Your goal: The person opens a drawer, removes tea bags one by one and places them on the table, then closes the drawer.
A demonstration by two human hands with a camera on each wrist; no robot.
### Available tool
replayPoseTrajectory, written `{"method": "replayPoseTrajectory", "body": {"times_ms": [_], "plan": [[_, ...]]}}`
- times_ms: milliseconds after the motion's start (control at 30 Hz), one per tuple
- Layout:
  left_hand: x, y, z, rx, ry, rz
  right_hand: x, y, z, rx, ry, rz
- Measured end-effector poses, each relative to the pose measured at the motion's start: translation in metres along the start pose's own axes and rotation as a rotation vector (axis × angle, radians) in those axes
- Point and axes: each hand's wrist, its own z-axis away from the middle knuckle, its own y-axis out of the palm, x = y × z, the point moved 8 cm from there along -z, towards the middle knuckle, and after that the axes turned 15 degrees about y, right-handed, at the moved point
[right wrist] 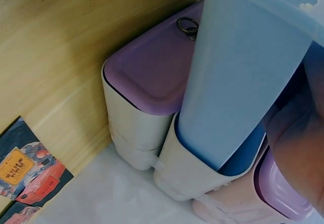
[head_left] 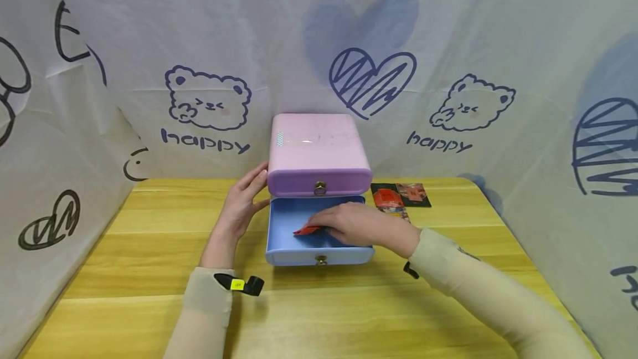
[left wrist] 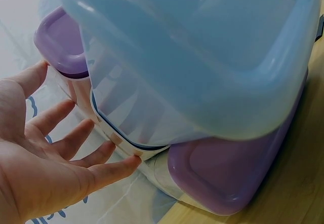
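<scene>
A small chest of drawers (head_left: 319, 140) with a pink top stands at the back of the table, its blue middle drawer (head_left: 294, 257) pulled out. Inside that drawer, my right hand (head_left: 356, 223) pinches a small flat red packet (head_left: 305, 231) over the drawer floor. In the right wrist view, the drawer wall hides those fingertips and the packet. My left hand (head_left: 241, 204) is at the chest's left side; the left wrist view shows its spread fingers (left wrist: 76, 138) with tips right at the side wall. The purple top drawer (head_left: 294, 183) and purple bottom drawer (left wrist: 217, 176) are closed.
Several flat dark packets with red pictures (head_left: 387, 197) lie on the wooden table (head_left: 149, 248) right of the chest. A white printed cloth (head_left: 209, 43) hangs close behind the chest and along both sides. Metal ring pulls (head_left: 321, 260) stick out from the drawer fronts.
</scene>
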Motion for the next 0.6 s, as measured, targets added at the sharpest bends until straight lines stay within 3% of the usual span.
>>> {"method": "replayPoseTrajectory", "body": {"times_ms": [600], "plan": [[0.000, 0.000, 0.001, 0.000, -0.014, -0.010, -0.007, -0.010, 0.015, -0.110, -0.007, -0.087]]}}
